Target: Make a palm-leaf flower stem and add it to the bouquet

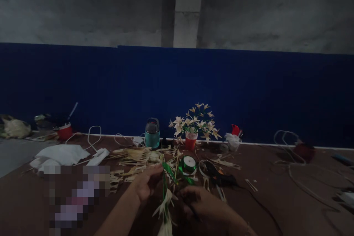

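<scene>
A: Where is the pale, pointed-petal flower with a green stem?

B: Between the two hands, low in front of the person, above the reddish-brown surface. Its petals hang below a glossy green ribbon strip.

A: And how is it held?

B: The left hand's grip looks pinched on that strip, near the top of the stem, probably to steady it and keep the petals free.

A: The right hand?

B: Its fingers curl just beside the flower. I cannot tell whether that grip is closed on anything; it's too dark.

A: Why is the round green ribbon spool with a white face so near?

B: Just beyond the hands, it seems placed for easy reach, like the pile of dry, straw-coloured husks to its left.

A: And the red cup with a whitish ribbed rim?

B: It holds cream star-shaped flowers upright, likely keeping them uncrushed.
</scene>
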`<state>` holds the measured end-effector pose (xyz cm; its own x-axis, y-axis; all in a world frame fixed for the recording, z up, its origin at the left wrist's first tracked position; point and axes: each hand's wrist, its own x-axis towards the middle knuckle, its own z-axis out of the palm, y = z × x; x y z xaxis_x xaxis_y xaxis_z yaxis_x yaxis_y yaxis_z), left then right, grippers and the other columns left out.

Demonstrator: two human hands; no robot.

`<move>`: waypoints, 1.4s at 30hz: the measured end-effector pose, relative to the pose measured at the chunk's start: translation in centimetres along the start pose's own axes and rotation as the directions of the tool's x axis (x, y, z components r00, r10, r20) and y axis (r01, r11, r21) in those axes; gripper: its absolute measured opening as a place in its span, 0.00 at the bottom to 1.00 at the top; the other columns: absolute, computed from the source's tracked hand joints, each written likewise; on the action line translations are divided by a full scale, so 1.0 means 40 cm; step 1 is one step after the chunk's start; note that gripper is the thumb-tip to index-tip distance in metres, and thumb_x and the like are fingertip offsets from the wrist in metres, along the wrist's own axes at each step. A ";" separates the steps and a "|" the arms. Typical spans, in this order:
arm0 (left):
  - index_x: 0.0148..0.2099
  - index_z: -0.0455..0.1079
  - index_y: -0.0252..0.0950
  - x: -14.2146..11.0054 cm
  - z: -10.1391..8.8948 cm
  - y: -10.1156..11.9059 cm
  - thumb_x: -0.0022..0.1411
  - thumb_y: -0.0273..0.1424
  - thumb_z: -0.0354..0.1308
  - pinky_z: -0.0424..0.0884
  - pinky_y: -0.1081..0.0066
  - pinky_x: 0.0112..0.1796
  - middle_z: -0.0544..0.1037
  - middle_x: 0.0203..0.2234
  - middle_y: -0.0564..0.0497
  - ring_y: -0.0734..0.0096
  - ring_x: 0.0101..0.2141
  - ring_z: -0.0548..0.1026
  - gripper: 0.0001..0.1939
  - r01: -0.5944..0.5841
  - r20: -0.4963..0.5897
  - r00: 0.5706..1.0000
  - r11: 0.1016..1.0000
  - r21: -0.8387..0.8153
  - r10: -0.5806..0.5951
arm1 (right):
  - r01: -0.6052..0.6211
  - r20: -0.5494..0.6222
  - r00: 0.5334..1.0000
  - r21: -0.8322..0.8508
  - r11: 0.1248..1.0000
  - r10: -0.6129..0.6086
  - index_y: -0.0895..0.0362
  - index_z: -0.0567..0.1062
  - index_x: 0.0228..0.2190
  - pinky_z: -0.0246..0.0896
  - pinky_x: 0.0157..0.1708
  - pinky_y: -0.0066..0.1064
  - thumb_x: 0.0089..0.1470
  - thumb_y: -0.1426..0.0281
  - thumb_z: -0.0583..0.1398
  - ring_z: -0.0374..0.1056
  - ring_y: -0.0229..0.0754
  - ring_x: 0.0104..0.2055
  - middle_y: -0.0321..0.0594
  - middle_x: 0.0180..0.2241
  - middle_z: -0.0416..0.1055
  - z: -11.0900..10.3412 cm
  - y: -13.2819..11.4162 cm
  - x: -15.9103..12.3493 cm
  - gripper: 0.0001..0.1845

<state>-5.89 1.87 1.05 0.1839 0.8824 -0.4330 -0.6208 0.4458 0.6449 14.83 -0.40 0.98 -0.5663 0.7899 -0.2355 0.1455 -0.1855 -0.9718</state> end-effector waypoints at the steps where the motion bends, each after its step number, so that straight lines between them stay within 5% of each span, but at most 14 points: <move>1: 0.31 0.68 0.32 0.003 -0.002 -0.003 0.47 0.20 0.58 0.67 0.80 0.19 0.76 0.20 0.53 0.75 0.21 0.74 0.07 0.007 0.000 1.000 1.000 -0.008 -0.007 | 0.026 -0.013 1.000 0.028 0.999 -0.026 0.59 0.75 0.31 0.59 0.29 0.24 0.32 0.76 0.63 0.66 0.35 0.28 0.34 0.27 0.73 0.008 -0.001 0.003 0.16; 13: 0.26 0.66 0.31 0.001 0.005 -0.027 0.45 0.19 0.59 0.65 0.81 0.19 0.72 0.16 0.53 0.77 0.18 0.71 0.06 0.026 0.122 0.992 0.999 0.034 -0.030 | 0.259 -0.092 0.964 0.101 0.961 -0.250 0.57 0.75 0.36 0.61 0.41 0.36 0.37 0.63 0.66 0.69 0.45 0.37 0.43 0.32 0.75 0.058 -0.003 0.025 0.21; 19: 0.24 0.64 0.32 0.011 0.001 -0.042 0.43 0.20 0.62 0.67 0.76 0.23 0.73 0.16 0.53 0.74 0.18 0.71 0.09 -0.051 0.173 0.984 0.997 0.063 0.039 | 0.347 -0.085 0.934 -0.007 0.938 -0.346 0.56 0.74 0.40 0.59 0.45 0.38 0.42 0.65 0.63 0.68 0.46 0.41 0.43 0.37 0.74 0.068 -0.025 0.014 0.19; 27: 0.24 0.63 0.32 0.015 -0.005 -0.046 0.42 0.21 0.64 0.67 0.78 0.24 0.72 0.17 0.53 0.76 0.19 0.71 0.10 -0.107 0.210 0.974 0.991 0.085 0.087 | 0.372 -0.110 0.924 0.026 0.928 -0.367 0.56 0.70 0.45 0.58 0.47 0.39 0.46 0.66 0.61 0.66 0.47 0.45 0.44 0.42 0.71 0.075 0.018 0.024 0.23; 33: 0.24 0.64 0.32 -0.005 0.012 -0.036 0.40 0.20 0.65 0.63 0.83 0.20 0.72 0.16 0.54 0.80 0.18 0.70 0.11 -0.124 0.135 0.985 0.985 0.117 0.108 | 0.421 -0.218 0.869 -0.146 0.896 -0.444 0.54 0.70 0.46 0.54 0.50 0.40 0.46 0.63 0.60 0.61 0.49 0.50 0.46 0.47 0.67 0.056 0.091 0.041 0.23; 42: 0.23 0.64 0.32 -0.006 0.012 -0.034 0.39 0.20 0.65 0.65 0.82 0.21 0.71 0.15 0.55 0.81 0.16 0.68 0.11 -0.103 0.177 0.981 0.989 0.102 0.084 | 0.460 -0.161 0.834 -0.324 0.827 -0.527 0.52 0.66 0.49 0.54 0.50 0.41 0.50 0.64 0.56 0.61 0.50 0.50 0.47 0.47 0.67 0.059 0.102 0.045 0.23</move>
<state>-4.72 1.11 0.60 0.2632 0.9294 -0.2588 -0.5557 0.3653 0.7468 12.49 -1.12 -3.46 -0.4186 0.8508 0.3177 0.1225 0.3995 -0.9085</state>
